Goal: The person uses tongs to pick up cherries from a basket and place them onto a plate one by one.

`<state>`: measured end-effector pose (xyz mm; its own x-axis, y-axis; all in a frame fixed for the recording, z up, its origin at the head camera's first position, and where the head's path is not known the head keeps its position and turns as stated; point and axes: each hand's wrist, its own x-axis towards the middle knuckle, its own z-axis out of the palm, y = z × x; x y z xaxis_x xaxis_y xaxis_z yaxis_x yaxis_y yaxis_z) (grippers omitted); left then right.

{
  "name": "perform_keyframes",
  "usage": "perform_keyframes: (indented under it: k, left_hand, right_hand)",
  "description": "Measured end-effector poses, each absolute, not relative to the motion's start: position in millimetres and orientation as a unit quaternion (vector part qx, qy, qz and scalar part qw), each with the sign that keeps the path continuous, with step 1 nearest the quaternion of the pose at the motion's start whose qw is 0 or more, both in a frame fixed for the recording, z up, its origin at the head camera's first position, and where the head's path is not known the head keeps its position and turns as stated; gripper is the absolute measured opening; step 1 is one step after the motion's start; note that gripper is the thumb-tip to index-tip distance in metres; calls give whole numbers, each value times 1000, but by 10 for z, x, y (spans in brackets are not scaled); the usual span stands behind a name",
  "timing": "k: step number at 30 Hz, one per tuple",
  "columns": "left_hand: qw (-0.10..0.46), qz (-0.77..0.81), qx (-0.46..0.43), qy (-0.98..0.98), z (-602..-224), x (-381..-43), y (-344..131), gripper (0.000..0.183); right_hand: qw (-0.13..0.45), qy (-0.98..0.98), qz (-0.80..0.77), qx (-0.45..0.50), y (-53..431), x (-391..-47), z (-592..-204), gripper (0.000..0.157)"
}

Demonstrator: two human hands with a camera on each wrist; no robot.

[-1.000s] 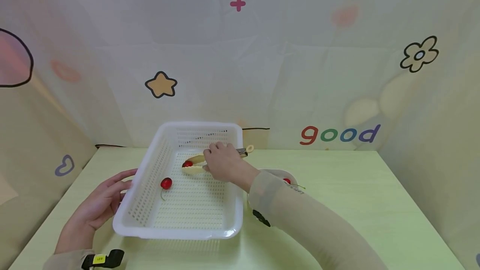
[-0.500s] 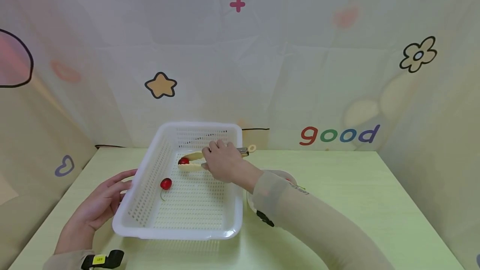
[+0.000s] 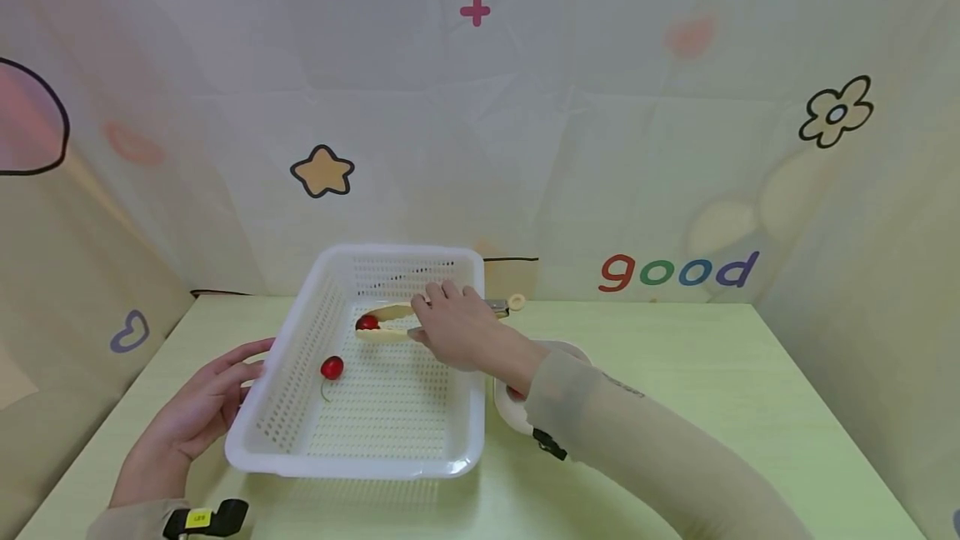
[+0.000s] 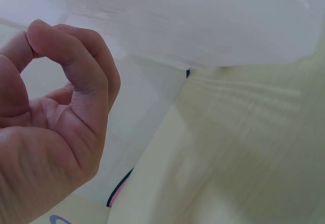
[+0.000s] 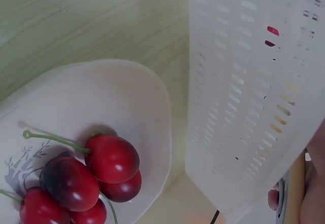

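Note:
My right hand grips a pair of tongs with cream tips, low inside a white plastic basket. Between the tong tips lies a red cherry on the basket floor. A second cherry with a green stem rests nearer the left wall. My left hand is at the outside of the basket's left wall, fingertips right at the rim. Its fingers are loosely bent in the left wrist view, with the basket above. In the right wrist view, the tongs' handle shows beside the perforated wall.
A white bowl stands just right of the basket, partly under my right sleeve. The right wrist view shows several cherries heaped in this bowl. Pale wood-grain table extends to the right, and a printed curtain stands behind.
The tong tips and the cherry between them have shifted slightly left. My right hand and the tongs' ring end have since moved a little right. Left hand and basket stay put.

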<state>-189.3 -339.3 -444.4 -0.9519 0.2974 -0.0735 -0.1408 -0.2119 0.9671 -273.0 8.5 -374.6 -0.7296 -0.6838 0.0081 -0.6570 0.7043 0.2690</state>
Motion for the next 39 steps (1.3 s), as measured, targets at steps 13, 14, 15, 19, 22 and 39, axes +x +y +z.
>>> perform_keyframes:
  k: [13,14,15,19,22,39]
  left_hand:
    - [138,778,62,610,-4467,-1891,-3395,33]
    - [137,778,61,611,-4468,-1890,-3396,33]
    - [136,777,61,611,-4468,-1889,-3397,33]
    - [137,777,64,611,-4463,-1884,-3396,33]
    - [138,776,65,612,-4455,-1880,-3389,33]
    - [141,775,63,613,-4447,-1881,-3383,32]
  right_hand:
    - [110,-904,-124,395,259,-2595,-3705,47]
    - [112,-903,-120,396,275,-2582,-3693,46]
    - [114,-904,-116,397,293,-2566,-3677,45]
    - [126,-903,-99,399,377,-2497,-3640,42]
    - [138,-901,-87,402,461,-2448,-3635,41]
    - [159,-917,23,364,1102,-2336,-3603,47]
